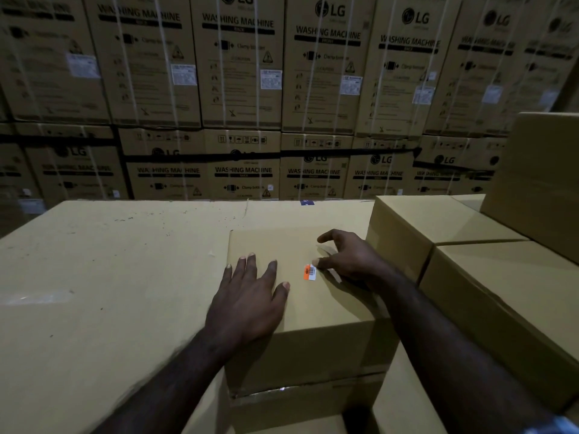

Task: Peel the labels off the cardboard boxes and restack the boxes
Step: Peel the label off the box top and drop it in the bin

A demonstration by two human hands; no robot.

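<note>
From the head view, a small cardboard box (300, 308) is seen in the middle, an orange barcode label (310, 272) stuck on its top. The left hand (250, 296) is laid flat on that top, left of the label, its grip open. The label's right edge is pinched by the right hand (347, 258). More boxes (470, 264) are stacked right of it.

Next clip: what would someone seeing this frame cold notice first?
Probably the small orange barcode label, the only bright colour, stuck on top of the plain cardboard box at centre. The right hand has a fingertip at the label's edge, while the left hand lies flat on the box top beside it. Behind, a wall of stacked washing machine cartons fills the background.
</note>
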